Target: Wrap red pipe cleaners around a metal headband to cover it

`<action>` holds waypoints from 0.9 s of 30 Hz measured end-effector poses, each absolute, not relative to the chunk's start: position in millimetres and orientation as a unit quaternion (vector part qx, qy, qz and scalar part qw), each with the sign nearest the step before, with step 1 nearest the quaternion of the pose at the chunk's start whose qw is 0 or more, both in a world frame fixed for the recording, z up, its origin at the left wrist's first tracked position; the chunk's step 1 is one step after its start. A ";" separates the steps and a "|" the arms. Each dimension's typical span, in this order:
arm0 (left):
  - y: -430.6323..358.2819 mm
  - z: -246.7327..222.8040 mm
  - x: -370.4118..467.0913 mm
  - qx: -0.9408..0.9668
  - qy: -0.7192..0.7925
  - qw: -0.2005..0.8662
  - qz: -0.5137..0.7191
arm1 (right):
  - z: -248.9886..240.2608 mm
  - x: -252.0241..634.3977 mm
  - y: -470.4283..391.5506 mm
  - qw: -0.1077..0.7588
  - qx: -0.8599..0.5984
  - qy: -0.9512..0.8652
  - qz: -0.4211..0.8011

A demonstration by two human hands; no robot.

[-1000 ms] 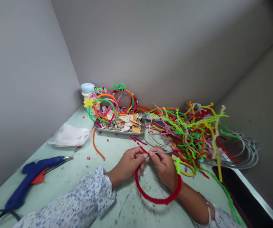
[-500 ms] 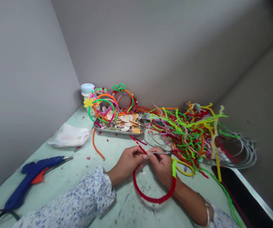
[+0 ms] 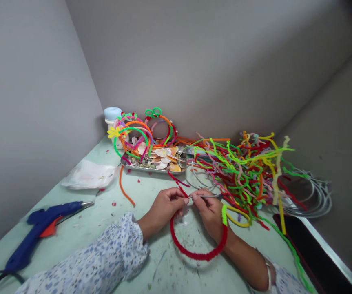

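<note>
My left hand [image 3: 170, 204] is closed, thumb and fingertips pinching a red pipe cleaner [image 3: 180, 188] whose loose end sticks up past the fingers. From that hand a hoop wrapped in red [image 3: 198, 256] curves down and round toward my right wrist, ending in a bright green section [image 3: 224, 215]. My right hand [image 3: 208, 208] is also closed, its thumb and forefinger pinched close to my left fingertips on what looks like the thin end of the red pipe cleaner. A thin grey metal piece [image 3: 208, 196] shows by the right fingers; whether they touch it is unclear.
A metal tray [image 3: 154, 168] of shells bears several colourful headbands, with a lidded bottle [image 3: 112, 114] behind. Tangled pipe cleaners [image 3: 240, 163] and coiled wire [image 3: 319, 196] lie right, near a dark phone-like slab [image 3: 310, 249]. A blue glue gun [image 3: 38, 224] and plastic bag [image 3: 90, 174] lie left.
The fingertips of my two hands have drawn slightly apart. The red hoop has shifted a little upward, and the loose red end stands slightly lower.
</note>
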State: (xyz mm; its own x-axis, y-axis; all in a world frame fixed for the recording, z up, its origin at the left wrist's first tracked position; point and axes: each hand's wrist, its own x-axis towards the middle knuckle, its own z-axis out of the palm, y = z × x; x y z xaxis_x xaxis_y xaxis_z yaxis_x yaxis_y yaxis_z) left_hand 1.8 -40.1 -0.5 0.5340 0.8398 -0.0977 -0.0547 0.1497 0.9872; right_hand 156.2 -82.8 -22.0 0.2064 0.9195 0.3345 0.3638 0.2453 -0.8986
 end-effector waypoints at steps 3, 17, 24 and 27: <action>-40.3 0.5 2.0 0.562 0.349 0.670 0.335 | -24.8 155.3 -81.3 0.549 -0.558 -0.566 0.260; -41.7 -7.8 3.2 0.550 0.355 0.681 0.329 | -26.6 155.2 -80.7 0.521 -0.581 -0.563 0.272; -41.7 -10.8 6.5 0.566 0.358 0.662 0.337 | -27.9 157.6 -78.9 0.519 -0.600 -0.554 0.252; -42.5 -12.6 8.2 0.556 0.372 0.663 0.336 | -27.4 159.6 -78.2 0.500 -0.614 -0.554 0.256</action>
State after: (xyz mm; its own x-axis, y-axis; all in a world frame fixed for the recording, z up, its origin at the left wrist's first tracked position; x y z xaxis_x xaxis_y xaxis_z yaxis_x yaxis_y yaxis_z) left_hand 8.2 -42.5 -12.6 0.4980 0.8589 -0.1195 -0.0326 0.1563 0.9872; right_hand 159.6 -78.2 -27.4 0.2539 0.9372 0.2393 0.4251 0.1141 -0.8979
